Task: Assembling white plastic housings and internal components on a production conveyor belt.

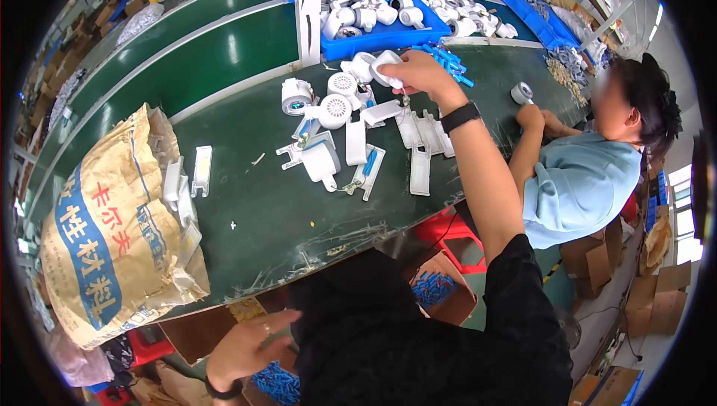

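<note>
My right hand (424, 76) reaches over the green workbench (246, 249), its fingers closed on a white rounded plastic housing (386, 70). Just below and left of it lie two white round housings with slotted vents (334, 110), a white cylinder with a grey ring (297, 97), and a white housing with a flat base (321, 162). Several white rectangular covers (420, 171) lie nearer me; a blue cylindrical cell (370, 162) sits in one open cover. My left hand (250, 348) hangs below the bench edge, fingers apart, with nothing in it.
A printed paper sack (97, 256) with white covers stands at the left. Behind are a blue tray (418, 38) of white housings, loose blue cells (453, 67) and a white post (308, 14). A co-worker (582, 174) sits at right. Below are a cell-filled carton (464, 303) and red stool (461, 236).
</note>
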The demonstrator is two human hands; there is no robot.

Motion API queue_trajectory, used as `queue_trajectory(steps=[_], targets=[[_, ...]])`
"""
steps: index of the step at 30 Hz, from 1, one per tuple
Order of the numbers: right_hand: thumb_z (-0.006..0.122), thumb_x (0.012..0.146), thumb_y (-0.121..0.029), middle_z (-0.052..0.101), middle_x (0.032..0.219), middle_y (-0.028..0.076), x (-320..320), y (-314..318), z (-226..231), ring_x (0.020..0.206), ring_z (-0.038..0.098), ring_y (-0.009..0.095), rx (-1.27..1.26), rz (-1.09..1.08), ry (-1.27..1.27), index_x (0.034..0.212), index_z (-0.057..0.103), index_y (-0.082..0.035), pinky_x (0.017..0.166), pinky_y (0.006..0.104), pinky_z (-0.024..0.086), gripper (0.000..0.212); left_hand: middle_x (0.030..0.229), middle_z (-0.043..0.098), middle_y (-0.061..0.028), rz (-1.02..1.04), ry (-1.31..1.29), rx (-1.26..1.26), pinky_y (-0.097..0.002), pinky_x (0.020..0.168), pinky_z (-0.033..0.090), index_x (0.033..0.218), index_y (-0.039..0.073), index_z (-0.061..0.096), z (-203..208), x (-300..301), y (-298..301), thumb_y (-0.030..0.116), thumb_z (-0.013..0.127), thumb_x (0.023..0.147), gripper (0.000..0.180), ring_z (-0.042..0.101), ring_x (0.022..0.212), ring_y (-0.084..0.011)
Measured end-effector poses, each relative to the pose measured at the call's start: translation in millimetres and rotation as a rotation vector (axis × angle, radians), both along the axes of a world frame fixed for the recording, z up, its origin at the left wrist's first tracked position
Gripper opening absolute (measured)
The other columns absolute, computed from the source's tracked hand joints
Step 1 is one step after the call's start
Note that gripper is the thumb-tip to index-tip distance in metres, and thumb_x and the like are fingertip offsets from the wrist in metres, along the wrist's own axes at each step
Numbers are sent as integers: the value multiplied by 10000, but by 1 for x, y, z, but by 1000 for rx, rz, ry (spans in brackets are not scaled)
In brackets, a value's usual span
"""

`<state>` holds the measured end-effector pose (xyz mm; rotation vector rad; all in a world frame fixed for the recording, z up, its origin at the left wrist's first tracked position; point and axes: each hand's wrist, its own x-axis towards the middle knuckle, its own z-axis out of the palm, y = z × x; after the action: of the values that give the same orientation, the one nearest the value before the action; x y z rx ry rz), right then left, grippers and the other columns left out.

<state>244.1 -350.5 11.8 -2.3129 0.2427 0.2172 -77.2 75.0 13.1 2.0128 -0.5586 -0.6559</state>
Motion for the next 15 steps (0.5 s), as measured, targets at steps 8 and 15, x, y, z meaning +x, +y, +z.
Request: queue_trajectory(steps=[8, 15], targets=[[775, 864, -444, 643, 909, -13, -20, -2, 18, 734, 659, 70, 446, -85, -163, 1082, 645, -41, 650, 201, 517, 476, 1109, 672, -198, 168, -861, 9, -441, 909, 494, 1296, 9, 596, 4, 199, -175, 125, 747, 826, 507, 613, 1061, -368], [751, 905, -404, 666, 990, 6, -48, 44, 67, 853, 641, 74, 792, -2, -204, 1140, 630, -32, 780, 228, 521, 456, 1007, 678, -247, 216, -818, 83, -458, 830, 532, 1342, -22, 512, -18, 265, -223, 169, 732, 851, 570, 640, 921, -404]])
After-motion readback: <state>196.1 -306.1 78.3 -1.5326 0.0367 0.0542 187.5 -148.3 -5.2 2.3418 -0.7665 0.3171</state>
